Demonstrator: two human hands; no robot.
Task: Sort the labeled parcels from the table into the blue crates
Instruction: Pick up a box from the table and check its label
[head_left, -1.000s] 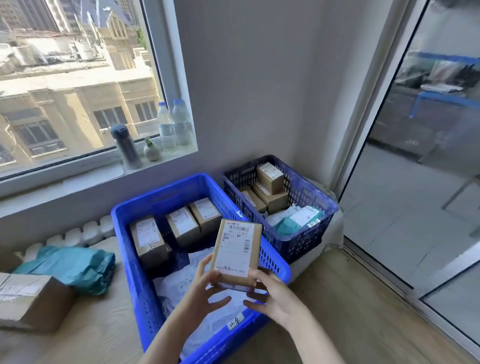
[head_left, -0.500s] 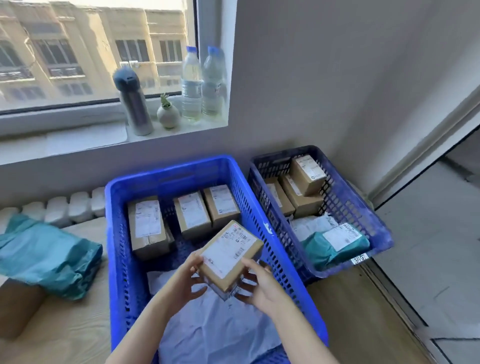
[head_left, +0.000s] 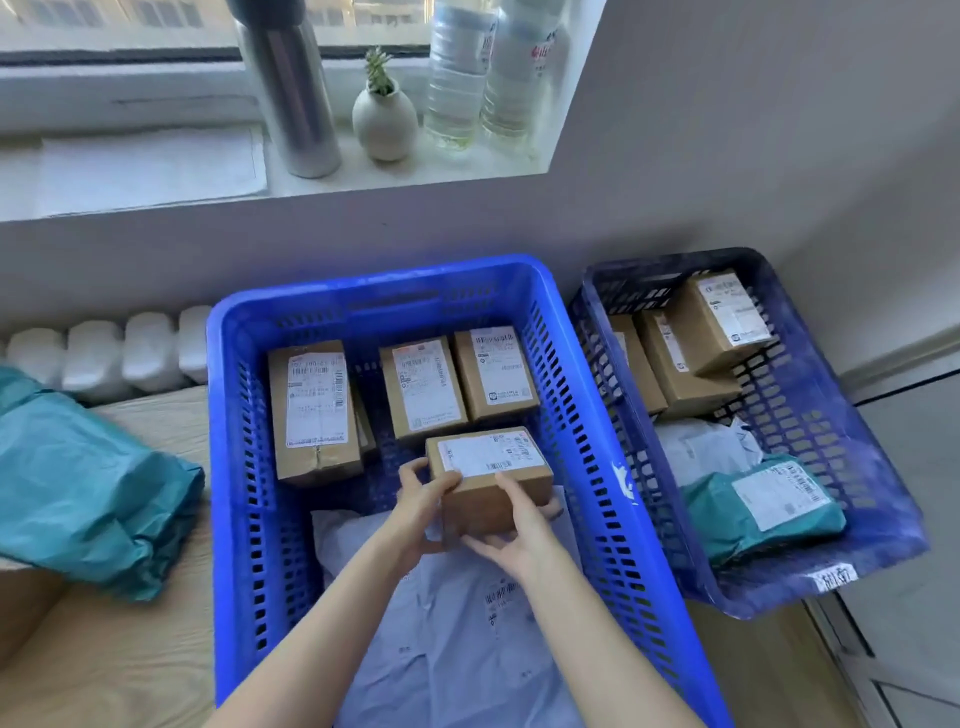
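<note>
- Left of the crate (head_left: 224, 467), apart from it: teal bag (head_left: 88, 483), crumpled, lying on the table (head_left: 130, 649).
- Behind the crate, on the sill (head_left: 156, 171): flask (head_left: 291, 93), vase (head_left: 384, 122), two bottles (head_left: 483, 78).
- Crate, far end: three cartons (head_left: 421, 387) in a row, labels up.
- Crate, middle: left hand (head_left: 421, 499) grips the box (head_left: 488, 467) at its near left corner, fingers curled over the top edge.
- The box sits inside the crate, just in front of the cartons, label up, its near side over a white mailer (head_left: 457, 623). Its underside is hidden, so I cannot tell whether it rests on the crate floor or is held clear.
- Right hand (head_left: 519, 525) grips the box too, fingers spread across the near face and wrapped toward its right end.
- Right of the crate, just beside it: dark crate (head_left: 883, 467) with cartons at the far end and a teal parcel (head_left: 763, 504) at the near end.
</note>
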